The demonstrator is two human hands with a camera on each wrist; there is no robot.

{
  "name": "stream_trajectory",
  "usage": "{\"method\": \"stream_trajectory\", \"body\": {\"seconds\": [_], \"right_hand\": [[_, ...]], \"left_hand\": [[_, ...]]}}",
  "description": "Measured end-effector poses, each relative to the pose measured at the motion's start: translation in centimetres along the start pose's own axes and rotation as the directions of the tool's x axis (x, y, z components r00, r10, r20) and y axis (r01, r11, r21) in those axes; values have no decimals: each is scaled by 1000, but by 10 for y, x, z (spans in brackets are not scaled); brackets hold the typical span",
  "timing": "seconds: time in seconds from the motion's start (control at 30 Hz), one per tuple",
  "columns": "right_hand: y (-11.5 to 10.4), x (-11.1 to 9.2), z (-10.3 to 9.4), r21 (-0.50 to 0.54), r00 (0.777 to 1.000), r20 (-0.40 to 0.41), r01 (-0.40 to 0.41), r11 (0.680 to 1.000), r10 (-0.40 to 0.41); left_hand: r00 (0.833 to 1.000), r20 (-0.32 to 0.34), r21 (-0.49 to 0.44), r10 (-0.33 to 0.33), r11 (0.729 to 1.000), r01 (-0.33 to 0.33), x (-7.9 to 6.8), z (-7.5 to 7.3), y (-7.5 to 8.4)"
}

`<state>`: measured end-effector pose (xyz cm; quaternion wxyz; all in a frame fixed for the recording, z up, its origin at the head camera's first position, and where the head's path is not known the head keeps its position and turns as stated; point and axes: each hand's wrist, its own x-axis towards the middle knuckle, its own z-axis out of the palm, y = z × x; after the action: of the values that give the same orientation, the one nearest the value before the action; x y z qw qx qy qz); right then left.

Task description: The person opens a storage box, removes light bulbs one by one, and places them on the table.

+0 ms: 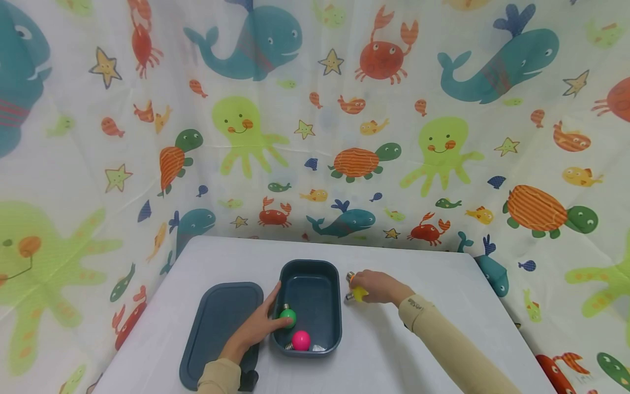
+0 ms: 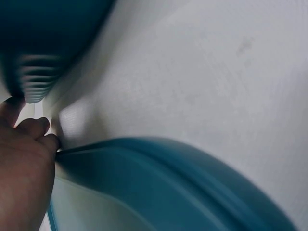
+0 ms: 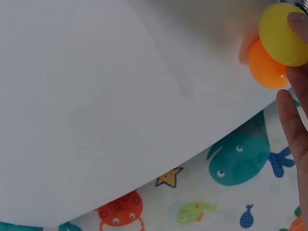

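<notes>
My left hand (image 1: 257, 327) holds the left wall of a dark blue rectangular container (image 1: 336, 306), fingers along the outside and thumb over the rim. Inside, a green light bulb (image 1: 289, 316) lies by that thumb, and a pink light bulb (image 1: 301, 340) rests at the near end. To the container's right, my right hand (image 1: 376, 287) pinches a yellow light bulb (image 3: 279, 33) between thumb and fingers. Right behind it in the right wrist view is an orange light bulb (image 3: 265, 70), mostly covered by my hand in the head view.
A dark blue lid (image 1: 216, 323) lies flat on the white table (image 1: 413, 345), left of the container and partly under my left forearm. A curtain (image 1: 315, 109) printed with sea animals hangs behind the table and along its sides.
</notes>
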<state>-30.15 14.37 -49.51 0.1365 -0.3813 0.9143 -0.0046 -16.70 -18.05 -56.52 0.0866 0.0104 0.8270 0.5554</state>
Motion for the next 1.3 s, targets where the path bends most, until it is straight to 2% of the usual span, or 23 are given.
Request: {"method": "stream_trajectory", "body": {"seconds": [0.3,1.1,1.3], "right_hand": [[-5,2,3,-41,1000,14,-19,999,20],[-5,5,8,-86,1000,11,3,996,-2],[-5,5,4,-90,999,-5,39,995,-40]], "left_hand": [[1000,-6,17,0,1000,1,1,1,-3],[1000,-10,16,-8,1000,8,2,1,-1],[1000,-4,18,4,1000,-4,2,0,-2]]}}
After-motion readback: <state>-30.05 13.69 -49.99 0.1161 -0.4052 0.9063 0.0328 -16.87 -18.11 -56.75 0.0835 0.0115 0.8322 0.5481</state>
